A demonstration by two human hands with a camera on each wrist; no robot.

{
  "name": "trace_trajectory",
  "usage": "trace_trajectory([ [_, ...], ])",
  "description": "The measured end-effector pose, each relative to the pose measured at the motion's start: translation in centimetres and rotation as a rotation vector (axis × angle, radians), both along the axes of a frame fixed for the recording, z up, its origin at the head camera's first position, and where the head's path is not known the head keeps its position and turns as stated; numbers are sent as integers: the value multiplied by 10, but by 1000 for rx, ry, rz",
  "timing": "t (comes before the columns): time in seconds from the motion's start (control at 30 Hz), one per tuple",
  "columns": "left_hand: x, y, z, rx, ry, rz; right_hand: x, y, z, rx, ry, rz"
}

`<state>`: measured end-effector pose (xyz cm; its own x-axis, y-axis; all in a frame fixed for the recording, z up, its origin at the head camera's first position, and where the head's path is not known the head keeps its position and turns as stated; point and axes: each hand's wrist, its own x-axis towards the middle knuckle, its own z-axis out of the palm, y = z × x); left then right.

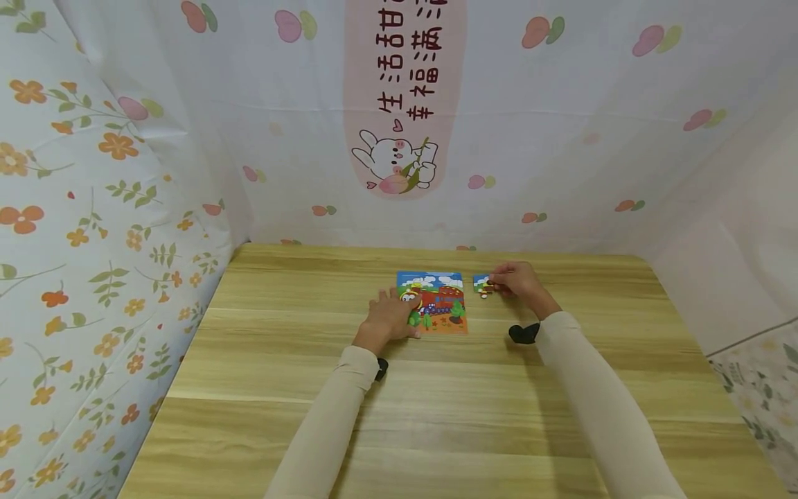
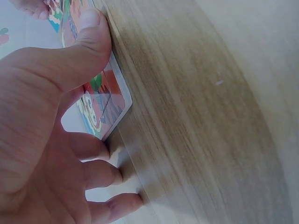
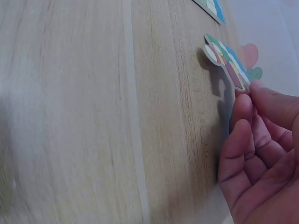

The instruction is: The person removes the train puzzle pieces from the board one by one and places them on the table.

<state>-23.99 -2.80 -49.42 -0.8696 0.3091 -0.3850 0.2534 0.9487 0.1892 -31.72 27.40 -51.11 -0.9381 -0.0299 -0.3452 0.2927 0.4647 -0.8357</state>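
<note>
Puzzle piece (image 1: 481,283) is being edge-pinched by the right hand (image 1: 520,283), just right of the puzzle board (image 1: 444,299) being touched by the spread left hand (image 1: 388,317); slipping is probably being risked by that slim hold.

Table: we see a light wooden top (image 1: 449,436) with yellowish-brown grain running across it and rounded far corners.
Back wall: we face a white sheet (image 1: 530,132) dotted with pink and orange fruit shapes with green leaves.
Panel: on that sheet we find a pink patch (image 1: 358,83) with dark red Chinese writing (image 1: 391,62) above a white rabbit (image 1: 386,156).
Left side: we see white cloth (image 1: 75,263) with orange flowers.
Right side: we notice a pale, plain surface (image 1: 711,270) above a leafy print (image 1: 773,409).
Light: we see a soft sheen on the wood.
</note>
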Motion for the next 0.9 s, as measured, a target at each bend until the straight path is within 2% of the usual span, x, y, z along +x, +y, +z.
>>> trace_trajectory([
  [0.23,0,0,1,6,3,-10,-2,1,-3,10,-8,-42],
  [0.67,-1,-1,-2,-4,8,-5,1,-7,-5,36,42,-48],
  [0.9,0,-2,-1,4,13,-17,2,-6,-5,27,20,-72],
])
